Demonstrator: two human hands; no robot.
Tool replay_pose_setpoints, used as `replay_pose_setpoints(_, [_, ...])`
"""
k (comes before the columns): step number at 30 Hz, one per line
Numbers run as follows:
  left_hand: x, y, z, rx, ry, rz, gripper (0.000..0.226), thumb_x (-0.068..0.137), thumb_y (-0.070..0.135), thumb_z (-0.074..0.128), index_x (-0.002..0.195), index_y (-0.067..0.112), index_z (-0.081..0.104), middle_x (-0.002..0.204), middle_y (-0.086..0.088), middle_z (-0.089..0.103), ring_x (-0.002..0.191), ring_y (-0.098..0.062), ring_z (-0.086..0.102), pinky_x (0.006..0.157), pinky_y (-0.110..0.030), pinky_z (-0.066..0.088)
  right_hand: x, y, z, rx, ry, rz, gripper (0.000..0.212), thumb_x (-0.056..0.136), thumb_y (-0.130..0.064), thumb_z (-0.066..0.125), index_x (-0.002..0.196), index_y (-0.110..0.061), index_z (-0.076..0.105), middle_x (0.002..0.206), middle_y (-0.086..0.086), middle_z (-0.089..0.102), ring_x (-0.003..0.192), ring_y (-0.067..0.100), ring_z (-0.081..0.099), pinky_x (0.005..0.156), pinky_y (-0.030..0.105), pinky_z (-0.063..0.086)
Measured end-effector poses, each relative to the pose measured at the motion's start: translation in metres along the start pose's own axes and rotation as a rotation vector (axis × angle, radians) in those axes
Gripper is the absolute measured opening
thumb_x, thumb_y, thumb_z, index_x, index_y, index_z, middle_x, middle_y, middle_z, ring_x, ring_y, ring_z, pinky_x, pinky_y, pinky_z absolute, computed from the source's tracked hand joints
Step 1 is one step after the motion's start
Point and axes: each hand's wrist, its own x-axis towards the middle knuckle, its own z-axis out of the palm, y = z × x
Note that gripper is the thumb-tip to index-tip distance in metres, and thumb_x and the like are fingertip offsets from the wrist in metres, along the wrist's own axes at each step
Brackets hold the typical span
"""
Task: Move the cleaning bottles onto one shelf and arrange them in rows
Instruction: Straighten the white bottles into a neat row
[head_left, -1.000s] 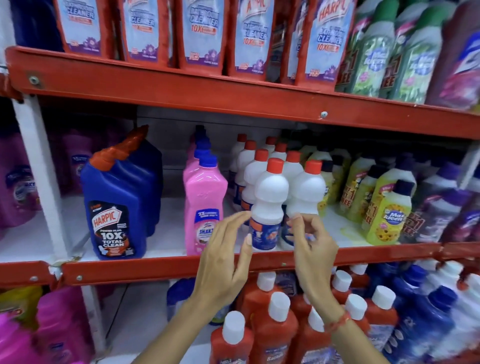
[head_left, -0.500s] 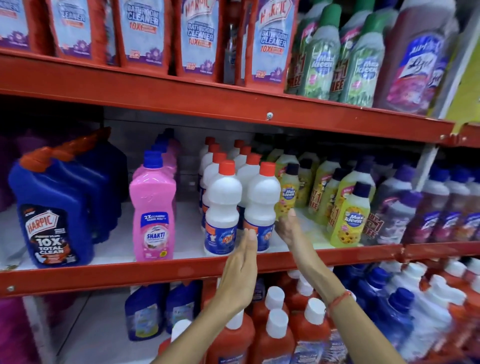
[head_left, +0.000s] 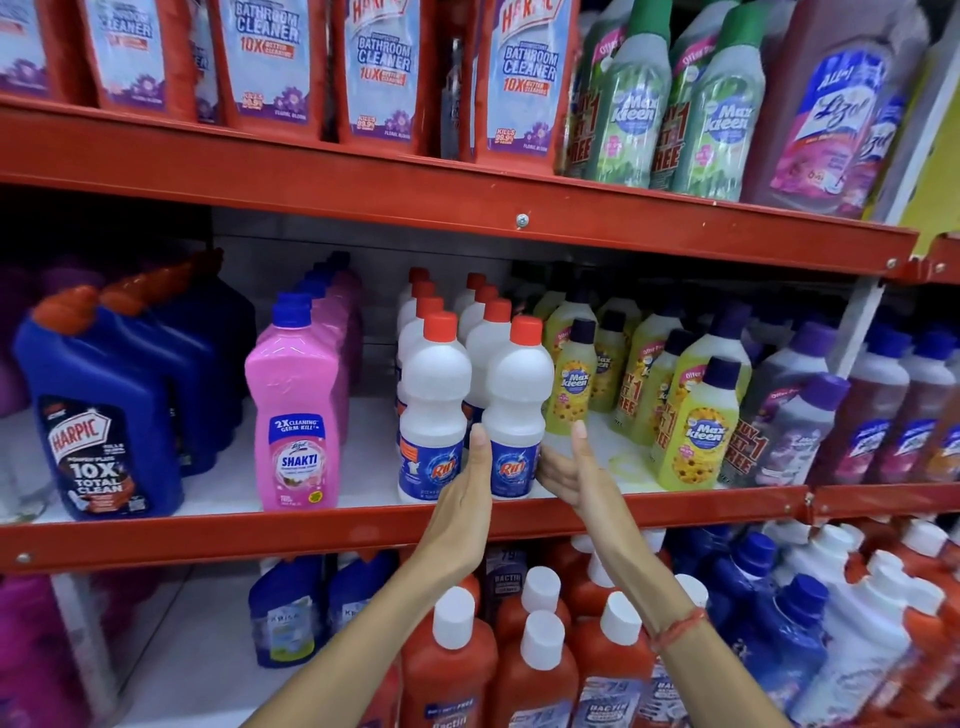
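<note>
**Cleaning bottles upright on a red middle shelf, two flat hands bracketing the front right one**

Cleaning bottles, white with red caps, stood on the middle shelf (head_left: 363, 530) of a red metal rack, in two rows running front to back. Each stood upright, long axis vertical, cap at the top, blue label facing outward. The front right bottle (head_left: 517, 410) sat at the shelf's front edge, just beside the front left bottle (head_left: 434, 410).

The left hand (head_left: 465, 499) was raised edge-on, fingers straight and together, its fingertips in the narrow gap between the two front bottles and against the lower left side of the front right one. The right hand (head_left: 571, 467) was spread flat, palm turned toward that same bottle's lower right side, thumb side near the label; contact there could not be told. Neither grip was clenched; both hands were flat and released, wrapped around nothing.

A pink bottle (head_left: 296, 415) stood to the left, with a blue Harpic jug (head_left: 98, 415) farther left. Yellow bottles (head_left: 696, 421) stood to the right.
</note>
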Motion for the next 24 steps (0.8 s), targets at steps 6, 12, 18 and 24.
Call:
replay_pose_setpoints(6, [0.001, 0.001, -0.002, 0.034, 0.014, 0.007, 0.118, 0.047, 0.106, 0.02, 0.145, 0.041, 0.034, 0.154, 0.011, 0.038, 0.141, -0.008, 0.035, 0.123, -0.041, 0.023, -0.007, -0.003, 0.003, -0.013, 0.039, -0.008, 0.086, 0.076, -0.083, 0.03, 0.126, -0.023, 0.066, 0.13, -0.003, 0.067, 0.118, 0.009, 0.064, 0.113, 0.031, 0.037])
replay_pose_setpoints(12, [-0.002, 0.004, 0.001, 0.03, 0.006, 0.013, 0.121, 0.046, 0.106, 0.019, 0.146, 0.039, 0.036, 0.155, 0.009, 0.037, 0.143, -0.012, 0.034, 0.123, -0.044, 0.023, -0.006, -0.006, 0.002, -0.051, 0.054, 0.001, 0.079, 0.086, -0.076, 0.026, 0.128, -0.021, 0.065, 0.129, -0.003, 0.067, 0.117, 0.008, 0.065, 0.098, 0.021, 0.037])
replay_pose_setpoints(18, [-0.005, 0.005, 0.001, 0.028, -0.003, 0.008, 0.114, 0.053, 0.099, 0.017, 0.147, 0.036, 0.036, 0.149, 0.01, 0.041, 0.141, -0.012, 0.035, 0.119, -0.036, 0.024, -0.007, -0.008, 0.002, -0.076, 0.045, 0.003, 0.081, 0.085, -0.077, 0.027, 0.128, -0.02, 0.065, 0.128, -0.002, 0.068, 0.116, 0.009, 0.065, 0.096, 0.021, 0.038])
replay_pose_setpoints(24, [-0.018, -0.002, -0.01, 0.068, 0.101, 0.072, 0.088, 0.073, 0.082, 0.02, 0.136, 0.03, 0.053, 0.134, 0.017, 0.054, 0.123, -0.001, 0.051, 0.103, -0.024, 0.033, -0.021, -0.011, 0.022, -0.137, 0.456, -0.192, 0.051, 0.098, -0.055, 0.035, 0.091, -0.023, 0.073, 0.098, 0.0, 0.077, 0.096, 0.016, 0.071, 0.095, 0.043, 0.053])
